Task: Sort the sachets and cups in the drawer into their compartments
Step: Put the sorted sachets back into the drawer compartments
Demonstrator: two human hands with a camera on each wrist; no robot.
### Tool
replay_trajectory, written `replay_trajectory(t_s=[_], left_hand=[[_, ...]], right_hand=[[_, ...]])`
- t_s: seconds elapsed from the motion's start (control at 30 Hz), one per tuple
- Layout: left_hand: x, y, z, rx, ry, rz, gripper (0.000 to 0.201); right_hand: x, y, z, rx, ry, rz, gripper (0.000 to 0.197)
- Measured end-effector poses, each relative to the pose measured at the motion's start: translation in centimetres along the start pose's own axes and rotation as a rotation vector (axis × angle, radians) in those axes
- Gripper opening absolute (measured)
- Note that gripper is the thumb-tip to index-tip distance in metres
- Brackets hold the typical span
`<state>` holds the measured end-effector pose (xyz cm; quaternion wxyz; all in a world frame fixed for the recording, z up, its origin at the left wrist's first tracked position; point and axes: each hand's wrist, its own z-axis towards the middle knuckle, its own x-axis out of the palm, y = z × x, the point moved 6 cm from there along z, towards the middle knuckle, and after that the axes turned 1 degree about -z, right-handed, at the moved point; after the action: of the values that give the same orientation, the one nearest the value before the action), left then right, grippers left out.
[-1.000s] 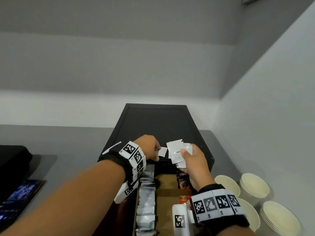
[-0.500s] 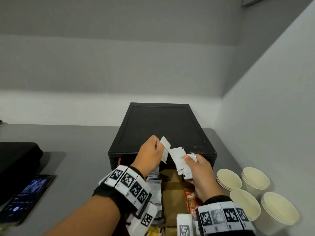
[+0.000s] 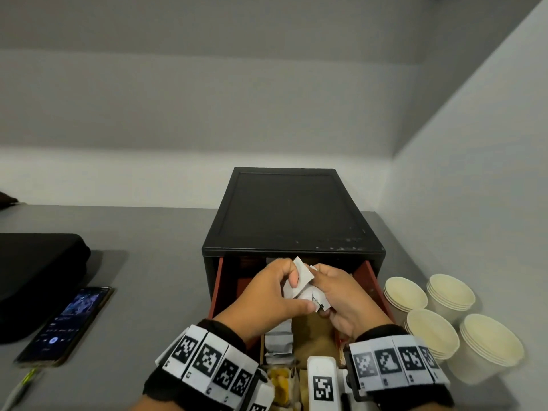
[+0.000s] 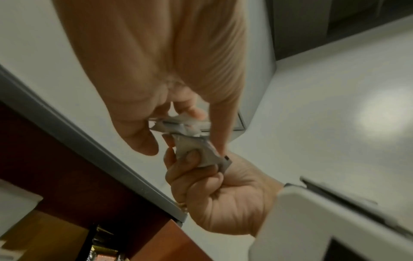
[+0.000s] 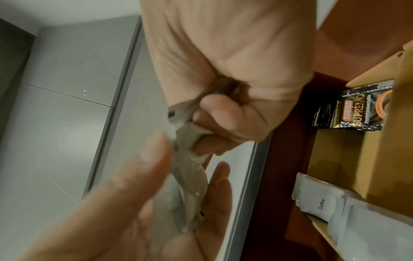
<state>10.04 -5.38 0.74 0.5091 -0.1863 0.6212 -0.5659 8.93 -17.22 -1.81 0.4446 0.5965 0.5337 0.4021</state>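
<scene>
Four stacks of paper cups (image 3: 444, 318), one phone (image 3: 63, 324), one black drawer box (image 3: 292, 215), two hands.

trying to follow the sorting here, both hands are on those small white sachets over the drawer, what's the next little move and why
Probably gather the small white paper sachets into the left hand, since the right hand grips the other end of the bunch. Then lower them toward the column of white coffee sachets in the open red-sided drawer, where matching packets already lie.

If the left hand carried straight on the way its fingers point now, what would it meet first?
Probably the white sachets, which the left hand already pinches from one side while the right hand grips them from the other; right behind them come the right hand's fingers. Depth is uncertain.
</scene>
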Motion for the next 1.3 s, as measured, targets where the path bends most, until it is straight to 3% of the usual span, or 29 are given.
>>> replay_trajectory(t_s=[0.1,0.23,0.37,0.5,0.63,0.8,0.93,1.0,1.07,1.13,1.27,1.3], left_hand=[[-0.7,0.1,-0.3,-0.016,-0.107,0.01,0.034],[-1.1,1.1,-0.8,-0.197,-0.224,-0.324,0.017],[-0.1,1.9,-1.2,-0.373,-0.156,-0.722,0.026],[0.4,2.0,-1.7,-0.423,-0.075,-0.966,0.028],[0.4,2.1,-1.5,-0.36,-0.097,-0.925,0.033],[0.5,1.8,-1.1,-0.259,-0.122,-0.896,0.042],[0.7,2.0,-0.5,-0.288,-0.169,-1.001,0.041],[0.9,2.1,-0.2,-0.32,-0.163,-1.075,0.051],[1.1,2.1,-0.1,-0.345,-0.139,-1.144,0.065],[1.2,2.3,0.1,-0.367,-0.134,-1.186,0.07],[0.8,3.1,0.3,-0.371,-0.23,-1.228,0.031],[0.6,3.4,0.3,-0.373,-0.254,-1.223,0.029]], right_hand=[[0.2,0.1,-0.4,-0.008,0.001,0.083,0.031],[-0.2,0.8,-0.7,-0.095,0.014,0.145,0.019],[-0.2,1.0,-1.3,-0.161,0.092,0.055,0.022],[0.0,1.3,-1.9,-0.21,0.104,-0.072,0.023],[-0.5,1.6,-1.8,-0.244,0.006,-0.18,0.018],[-1.4,2.0,-1.8,-0.298,-0.159,-0.112,0.01],[-1.8,3.3,-2.7,-0.518,-0.316,-0.294,0.019],[-0.5,3.9,-3.3,-0.627,-0.241,-0.446,0.025],[1.3,3.7,-3.4,-0.659,-0.094,-0.594,0.017],[2.3,3.3,-3.2,-0.695,-0.037,-0.707,0.014],[2.0,2.8,-2.4,-0.591,0.007,-0.647,0.017],[1.6,2.8,-2.3,-0.542,-0.01,-0.613,0.017]])
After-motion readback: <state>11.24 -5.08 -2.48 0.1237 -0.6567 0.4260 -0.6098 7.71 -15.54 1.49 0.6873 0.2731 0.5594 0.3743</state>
